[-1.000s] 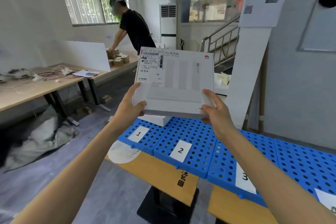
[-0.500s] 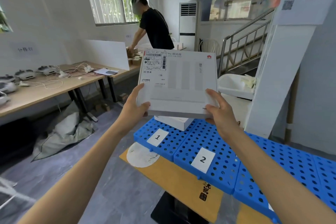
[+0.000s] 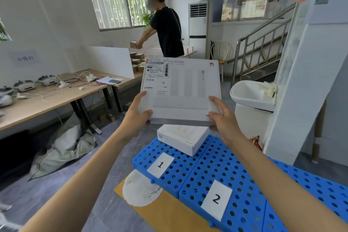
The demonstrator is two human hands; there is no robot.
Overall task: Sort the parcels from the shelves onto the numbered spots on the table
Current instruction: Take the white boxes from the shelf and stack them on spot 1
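A flat white parcel [image 3: 180, 90] is held in the air, both hands clamped on its near corners: the left hand [image 3: 136, 118] at 7 o'clock of it, the right hand [image 3: 224, 120] at 5 o'clock. Its shipping label [image 3: 157, 70] sits at 11 o'clock on the top face. Below, a smaller white box [image 3: 183, 138] rests on the blue perforated mat [image 3: 188, 167], at 12 o'clock of the tag marked 1 [image 3: 160, 164] and seemingly partly across the seam toward the tag marked 2 [image 3: 216, 199].
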